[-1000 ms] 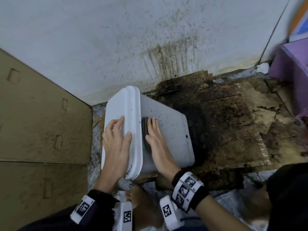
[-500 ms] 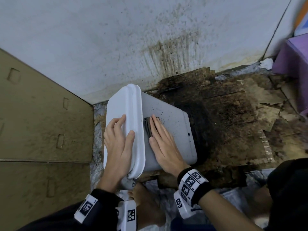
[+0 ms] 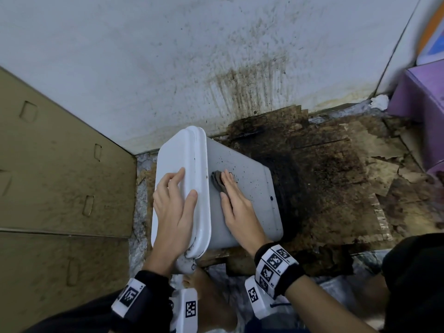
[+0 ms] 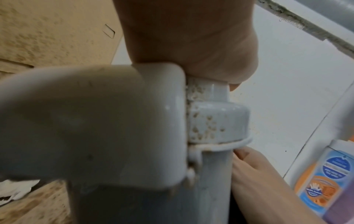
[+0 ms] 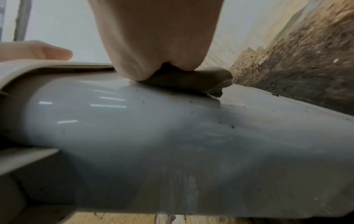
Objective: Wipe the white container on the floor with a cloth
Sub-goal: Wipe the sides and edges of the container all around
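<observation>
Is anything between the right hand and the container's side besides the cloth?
Nothing visible. The right hand presses the cloth flat on the container, next to the lid that the left hand steadies.

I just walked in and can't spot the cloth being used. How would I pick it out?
Find the white container lying on its side on the floor by the stained wall. On its upturned side, just past the lid, the right hand lies flat. The cloth is the small dark grey wad under those fingers, the only soft thing there.
</observation>
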### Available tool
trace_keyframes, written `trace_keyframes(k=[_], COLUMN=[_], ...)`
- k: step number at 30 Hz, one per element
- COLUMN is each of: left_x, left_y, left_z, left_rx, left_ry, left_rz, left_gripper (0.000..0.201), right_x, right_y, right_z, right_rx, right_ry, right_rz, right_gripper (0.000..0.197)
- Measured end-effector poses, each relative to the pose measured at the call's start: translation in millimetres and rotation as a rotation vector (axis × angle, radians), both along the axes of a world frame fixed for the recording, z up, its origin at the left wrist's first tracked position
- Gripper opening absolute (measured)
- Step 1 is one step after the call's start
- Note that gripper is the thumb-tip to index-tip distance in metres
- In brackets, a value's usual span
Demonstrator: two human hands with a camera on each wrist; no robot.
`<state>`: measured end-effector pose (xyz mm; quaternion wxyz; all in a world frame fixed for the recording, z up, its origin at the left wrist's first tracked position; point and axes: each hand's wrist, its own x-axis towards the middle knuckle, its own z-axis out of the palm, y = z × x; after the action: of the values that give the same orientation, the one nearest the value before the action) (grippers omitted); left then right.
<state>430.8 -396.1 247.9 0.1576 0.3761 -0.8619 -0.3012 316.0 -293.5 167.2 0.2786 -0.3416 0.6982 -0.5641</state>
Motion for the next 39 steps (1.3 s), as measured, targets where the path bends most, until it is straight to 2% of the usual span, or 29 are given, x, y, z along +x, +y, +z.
trace_keyframes(k=[4, 6, 9, 13, 16, 18, 21, 23, 30, 35, 39], left_x=[-2.6, -5.3, -8.6, -8.4, -7.5, -7.1, -5.9, -6.2, -8.3, -5.5, -5.2], left_y=[1.7, 3.9, 7.1, 6.9, 8.2, 8.0, 5.3, 5.0, 7.3, 4.3, 2.1], left_z=[-0.3, -1.1, -1.2, 1.8, 3.9, 3.9, 2.9, 2.1, 2.2, 1.4, 0.3], left_rx=[-0.007, -0.014, -0.024, -0.026, -0.023, -0.023, -0.025, -0.018, -0.005, 0.001, -0.006], left_ry=[0.014, 0.018, 0.022, 0.036, 0.030, 0.030, 0.030, 0.034, 0.031, 0.029, 0.042], left_rz=[-0.006, -0.021, -0.035, -0.027, -0.041, -0.047, -0.032, -0.026, -0.019, -0.011, -0.009], left_gripper=[0.057, 0.059, 0.059, 0.056, 0.054, 0.055, 0.061, 0.062, 0.063, 0.061, 0.062], right_x=[-8.1, -12.2, -16.1, -20.3, -18.7, -12.8, -0.8, 5.5, 40.4, 67.0, 66.1], right_y=[13.6, 25.6, 44.9, 60.8, 66.8, 71.9, 79.3, 80.3, 75.0, 80.5, 68.5], right_z=[20.9, 42.7, 84.1, 139.8, 157.2, 150.5, 130.9, 113.5, 48.2, 29.7, 24.8], right_rx=[-0.054, -0.136, -0.286, -0.551, -0.681, -0.652, -0.531, -0.462, -0.185, -0.108, -0.103], right_ry=[-0.097, -0.077, 0.069, 0.380, 0.514, 0.475, 0.272, 0.206, -0.009, -0.075, -0.068], right_rz=[-0.167, -0.270, -0.361, -0.318, -0.315, -0.358, -0.418, -0.435, -0.358, -0.290, -0.265], right_gripper=[0.043, 0.036, 0.037, 0.046, 0.043, 0.040, 0.043, 0.043, 0.037, 0.043, 0.049])
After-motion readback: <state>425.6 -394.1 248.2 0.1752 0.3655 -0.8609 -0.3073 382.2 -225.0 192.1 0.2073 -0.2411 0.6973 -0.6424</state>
